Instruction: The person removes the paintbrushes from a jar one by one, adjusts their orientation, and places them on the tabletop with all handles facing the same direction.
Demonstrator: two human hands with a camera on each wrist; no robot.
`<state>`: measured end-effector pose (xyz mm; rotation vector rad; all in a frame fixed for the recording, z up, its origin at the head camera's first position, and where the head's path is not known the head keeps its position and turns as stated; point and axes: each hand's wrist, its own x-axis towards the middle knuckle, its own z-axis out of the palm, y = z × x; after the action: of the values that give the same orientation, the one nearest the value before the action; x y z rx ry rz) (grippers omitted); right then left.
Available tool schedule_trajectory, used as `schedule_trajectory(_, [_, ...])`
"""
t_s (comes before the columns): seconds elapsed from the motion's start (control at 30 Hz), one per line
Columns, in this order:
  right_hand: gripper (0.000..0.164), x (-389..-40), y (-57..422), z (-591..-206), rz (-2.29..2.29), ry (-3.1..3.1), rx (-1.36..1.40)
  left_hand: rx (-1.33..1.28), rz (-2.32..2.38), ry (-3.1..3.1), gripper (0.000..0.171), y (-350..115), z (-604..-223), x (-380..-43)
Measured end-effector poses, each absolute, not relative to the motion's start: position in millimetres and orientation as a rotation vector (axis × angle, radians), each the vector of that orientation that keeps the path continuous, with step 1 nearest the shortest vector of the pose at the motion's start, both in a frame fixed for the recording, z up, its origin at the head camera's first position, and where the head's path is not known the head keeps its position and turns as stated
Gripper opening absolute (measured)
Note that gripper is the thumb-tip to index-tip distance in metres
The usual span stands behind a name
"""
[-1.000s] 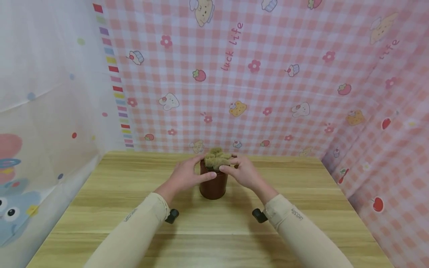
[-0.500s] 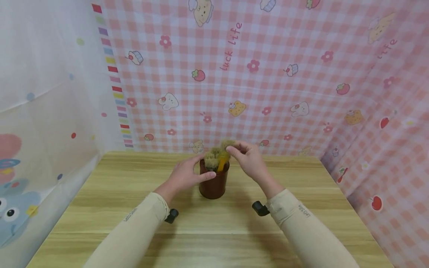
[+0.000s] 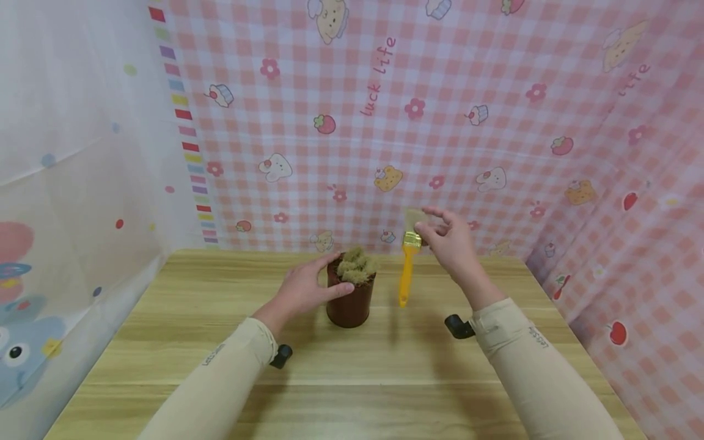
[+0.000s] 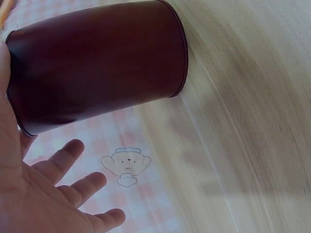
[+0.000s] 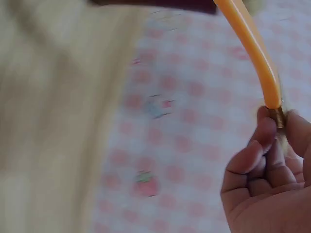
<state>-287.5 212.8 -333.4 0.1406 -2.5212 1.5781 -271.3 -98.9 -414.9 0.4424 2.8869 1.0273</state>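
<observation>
A dark brown cup (image 3: 350, 302) stands on the wooden table (image 3: 341, 379), with several tan bristle brush heads (image 3: 357, 269) sticking out of its top. My left hand (image 3: 305, 287) grips the cup's left side; the left wrist view shows the cup's wall (image 4: 97, 63) against my thumb. My right hand (image 3: 448, 239) is raised to the right of the cup and pinches a paintbrush by its bristle end, the yellow handle (image 3: 406, 275) hanging down above the table. The right wrist view shows the handle (image 5: 252, 53) running up from my fingers (image 5: 257, 150).
Pink checked cloth with cartoon prints (image 3: 440, 122) walls the back and right side; a pale printed sheet (image 3: 71, 183) hangs on the left. The table edges meet these walls.
My right hand pulled one yellow-handled brush out of the cup, lifting it up and to the right. The left hand stayed on the cup.
</observation>
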Motion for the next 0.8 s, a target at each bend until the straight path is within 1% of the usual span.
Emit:
schedule_trajectory(0.07, [0.055, -290, 222, -347, 1.548, -2.646, 0.078, 0.443, 1.026, 2.889, 0.092, -99, -415, -271])
schedule_trajectory(0.17, [0.055, -295, 230, -375, 1.551, -2.758, 0.033, 0.453, 1.028, 2.889, 0.093, -100, -416, -272])
schedule_trajectory(0.37, [0.054, -300, 228, -421, 1.625, -2.86, 0.005, 0.453, 1.037, 2.883, 0.092, -100, -416, -272])
schedule_trajectory(0.53, [0.052, -304, 221, -439, 1.662, -2.856, -0.038, 0.44, 1.037, 2.884, 0.091, -99, -415, -271])
schedule_trajectory(0.8, [0.054, -306, 211, -453, 1.709, -2.881, -0.05, 0.436, 1.05, 2.88, 0.092, -98, -417, -270])
